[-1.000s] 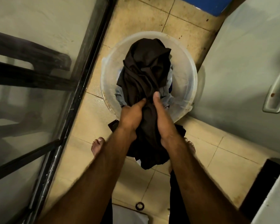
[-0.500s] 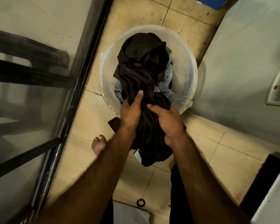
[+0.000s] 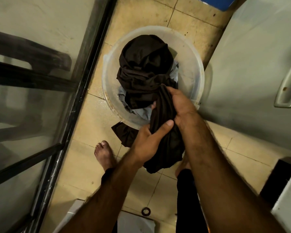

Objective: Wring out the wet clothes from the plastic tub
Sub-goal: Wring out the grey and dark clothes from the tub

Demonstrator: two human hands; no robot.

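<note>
A clear plastic tub [image 3: 193,68] stands on the tiled floor ahead of me. A dark brown garment [image 3: 144,69] is heaped in it and runs out over the near rim as a twisted rope. My right hand [image 3: 180,105] grips the rope just over the rim. My left hand [image 3: 148,140] grips it lower down, thumb across the cloth. The garment's tail hangs between my feet. Pale blue cloth [image 3: 141,111] lies under the brown heap in the tub.
A dark-framed glass door [image 3: 69,105] runs along the left. A grey appliance with a handle [image 3: 289,84] stands on the right. My bare left foot [image 3: 104,153] is on the wet tiles, with a small dark ring [image 3: 145,211] on the floor nearer to me.
My right hand has slid up the twisted garment to the tub's rim. My left hand has dropped lower and turned its thumb across the cloth. The rope now slants to the right.
</note>
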